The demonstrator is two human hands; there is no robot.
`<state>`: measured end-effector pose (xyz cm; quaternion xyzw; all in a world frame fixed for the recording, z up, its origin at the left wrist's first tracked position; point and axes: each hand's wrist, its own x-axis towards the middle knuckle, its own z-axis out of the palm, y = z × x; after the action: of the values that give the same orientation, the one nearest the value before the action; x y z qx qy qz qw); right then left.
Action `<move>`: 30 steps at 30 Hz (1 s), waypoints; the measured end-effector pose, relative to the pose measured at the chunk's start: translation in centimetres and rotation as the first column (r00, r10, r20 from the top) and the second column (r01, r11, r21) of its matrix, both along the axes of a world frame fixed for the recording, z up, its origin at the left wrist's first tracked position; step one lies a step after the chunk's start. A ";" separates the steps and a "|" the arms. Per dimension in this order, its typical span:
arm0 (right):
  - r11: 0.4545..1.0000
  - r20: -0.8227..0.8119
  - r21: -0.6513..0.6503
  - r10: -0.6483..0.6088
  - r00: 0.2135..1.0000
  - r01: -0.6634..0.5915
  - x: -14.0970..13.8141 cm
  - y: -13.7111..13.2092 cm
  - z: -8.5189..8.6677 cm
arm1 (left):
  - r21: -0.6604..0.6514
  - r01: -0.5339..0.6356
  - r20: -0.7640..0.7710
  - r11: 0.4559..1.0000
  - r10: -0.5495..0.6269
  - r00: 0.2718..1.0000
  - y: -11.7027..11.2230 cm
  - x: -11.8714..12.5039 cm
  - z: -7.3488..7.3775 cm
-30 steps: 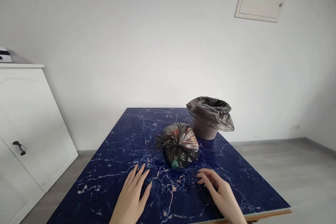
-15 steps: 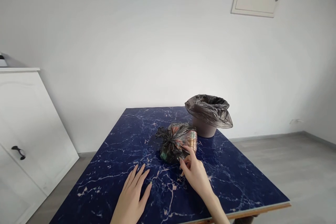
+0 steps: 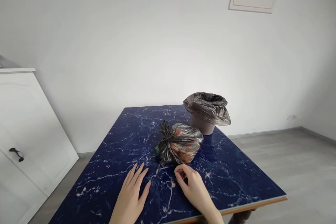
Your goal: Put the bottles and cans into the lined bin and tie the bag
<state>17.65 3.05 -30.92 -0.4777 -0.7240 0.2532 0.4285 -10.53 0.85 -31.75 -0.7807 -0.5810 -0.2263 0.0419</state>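
Observation:
My left hand (image 3: 130, 194) lies flat on the blue marbled tabletop (image 3: 105, 168), palm down and open, with nothing under its fingers that I can see. My right hand (image 3: 193, 187) is on the table's near side with its fingers curled, thumb and index tip together, and no object shows in it. Just beyond it sits a knotted black plastic bag (image 3: 181, 143), its gathered top pointing left towards me. Reddish, orange and green contents show through the thin plastic. The right fingertips are close to the bag's near edge; I cannot tell if they touch it.
Behind the bag to the right stands a brownish bin (image 3: 202, 126) lined with a black bin bag (image 3: 207, 106) folded over its rim. A white cabinet (image 3: 26, 126) is at the left. The table's wooden edge (image 3: 254, 204) runs along the near right, and a white wall rises behind.
My right hand has come off the bag, moved slightly towards me and curled its fingers. The bag has turned and its knot stands higher. My left hand stays flat; the view has shifted slightly.

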 end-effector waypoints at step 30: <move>0.994 -0.081 -0.090 0.050 0.995 -0.058 0.3 -1.6 1.2 | 0.124 0.205 0.216 0.971 -0.228 0.950 9.8 5.9 9.1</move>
<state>17.96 1.43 -29.76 -0.4670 -0.7068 0.3164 0.4269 -4.68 10.62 -22.62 -0.8054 -0.4809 -0.3465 -0.0112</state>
